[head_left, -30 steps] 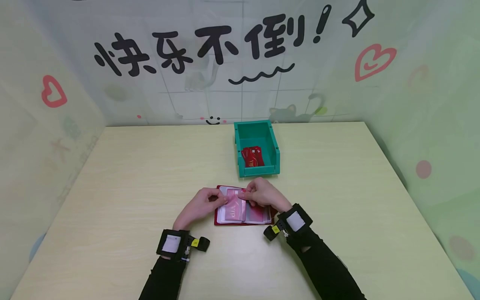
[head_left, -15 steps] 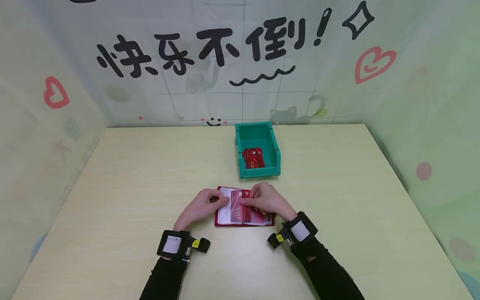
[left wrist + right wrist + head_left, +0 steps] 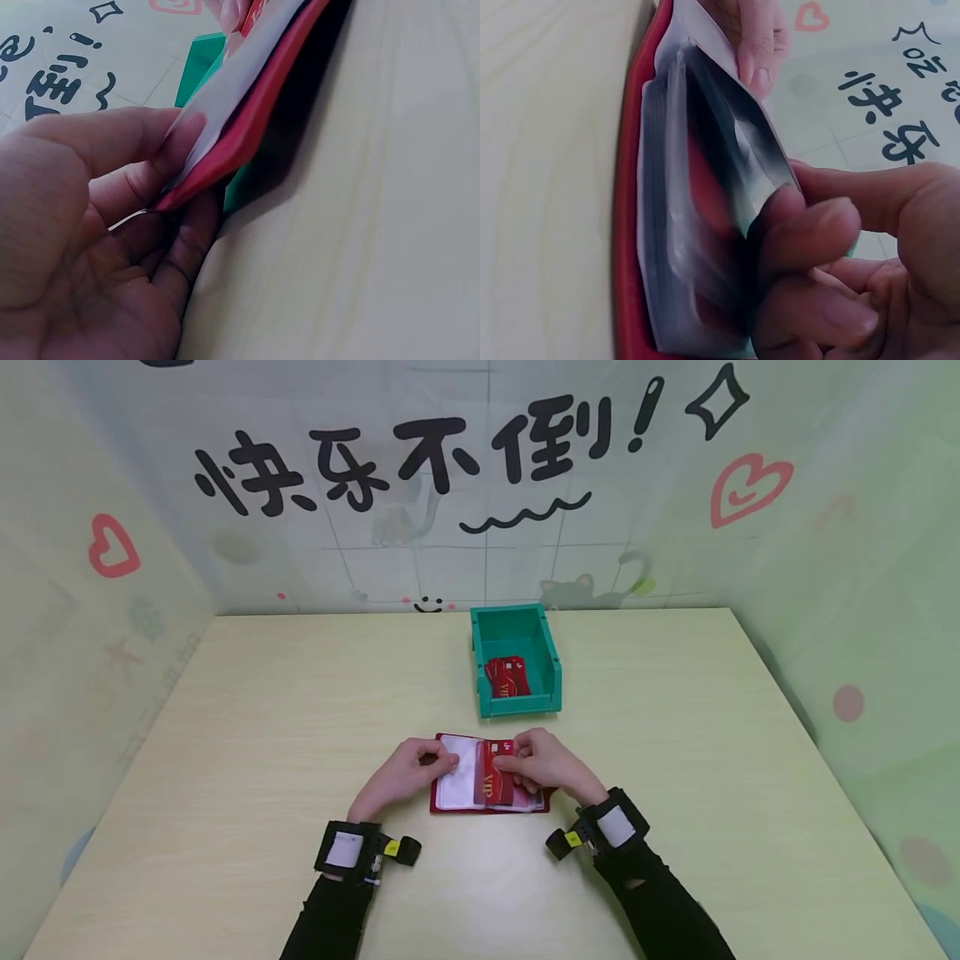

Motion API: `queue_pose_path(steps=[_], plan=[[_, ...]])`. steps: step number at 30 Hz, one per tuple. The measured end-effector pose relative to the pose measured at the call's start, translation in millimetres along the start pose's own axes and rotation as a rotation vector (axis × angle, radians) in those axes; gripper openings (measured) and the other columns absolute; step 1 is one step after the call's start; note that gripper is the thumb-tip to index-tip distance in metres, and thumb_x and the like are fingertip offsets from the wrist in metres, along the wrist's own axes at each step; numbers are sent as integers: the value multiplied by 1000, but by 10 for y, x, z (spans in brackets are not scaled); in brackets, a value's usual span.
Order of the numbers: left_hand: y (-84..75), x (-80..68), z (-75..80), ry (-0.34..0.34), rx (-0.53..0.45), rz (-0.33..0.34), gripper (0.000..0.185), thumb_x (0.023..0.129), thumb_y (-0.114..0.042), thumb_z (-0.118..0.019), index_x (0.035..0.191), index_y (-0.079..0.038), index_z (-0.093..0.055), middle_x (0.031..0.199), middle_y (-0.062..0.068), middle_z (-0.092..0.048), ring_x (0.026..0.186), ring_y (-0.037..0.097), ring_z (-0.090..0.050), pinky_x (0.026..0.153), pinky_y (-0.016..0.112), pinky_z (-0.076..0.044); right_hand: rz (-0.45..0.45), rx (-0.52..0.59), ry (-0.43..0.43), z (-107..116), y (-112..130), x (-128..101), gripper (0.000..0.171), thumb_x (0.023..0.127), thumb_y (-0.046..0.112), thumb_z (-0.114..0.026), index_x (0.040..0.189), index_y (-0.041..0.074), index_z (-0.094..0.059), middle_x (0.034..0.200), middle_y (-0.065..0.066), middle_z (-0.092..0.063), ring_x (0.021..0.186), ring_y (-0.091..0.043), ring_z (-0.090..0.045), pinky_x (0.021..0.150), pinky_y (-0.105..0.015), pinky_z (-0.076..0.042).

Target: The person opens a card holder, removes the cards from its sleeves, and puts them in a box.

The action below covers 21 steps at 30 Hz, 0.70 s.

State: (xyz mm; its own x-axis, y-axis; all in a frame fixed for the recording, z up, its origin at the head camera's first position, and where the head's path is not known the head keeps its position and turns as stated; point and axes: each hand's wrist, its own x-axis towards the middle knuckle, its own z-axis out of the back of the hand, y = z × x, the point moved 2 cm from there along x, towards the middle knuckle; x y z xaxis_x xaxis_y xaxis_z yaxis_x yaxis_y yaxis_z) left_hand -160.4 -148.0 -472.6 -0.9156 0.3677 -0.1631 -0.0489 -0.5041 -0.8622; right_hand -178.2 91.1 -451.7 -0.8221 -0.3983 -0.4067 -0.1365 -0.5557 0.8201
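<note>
Pale tabletop (image 3: 225, 760), wide either side, hands (image 3: 405, 774) (image 3: 553, 764) pinching card sleeve (image 3: 491, 782) and booklet (image 3: 453, 789) at left edge

Even, fairly bright light fills the head view, leaving a soft pale sheen on the tabletop (image 3: 480, 877) and faint shadows, while both wrist views look dimmer and softer, with darkness beneath the red cover (image 3: 247, 139) and whitish glare on the raised clear sleeve (image 3: 746, 135).
</note>
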Motion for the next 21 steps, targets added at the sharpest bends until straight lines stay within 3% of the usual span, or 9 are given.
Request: queue_pose_path(steps=[9,21], plan=[[17,2,-3,1,8,-9,19,100,-20,-62,88,-7,-70,86,6,-61,89,18,-53,75,25,-43,12,15,4,83,-50,-28,27,95,27,-71,85,6,-57,65,-2,-67,51,-13,-60,58,-23,-51],[-11,-16,-2,5,-3,-3,19,100,-20,-62,88,-7,-70,87,6,-61,89,18,-53,75,26,-43,43,18,-20,154,-79,-27,25,95,26,-70,94,3,-60,64,-3,-67,51,-13,-61,56,-22,-50]])
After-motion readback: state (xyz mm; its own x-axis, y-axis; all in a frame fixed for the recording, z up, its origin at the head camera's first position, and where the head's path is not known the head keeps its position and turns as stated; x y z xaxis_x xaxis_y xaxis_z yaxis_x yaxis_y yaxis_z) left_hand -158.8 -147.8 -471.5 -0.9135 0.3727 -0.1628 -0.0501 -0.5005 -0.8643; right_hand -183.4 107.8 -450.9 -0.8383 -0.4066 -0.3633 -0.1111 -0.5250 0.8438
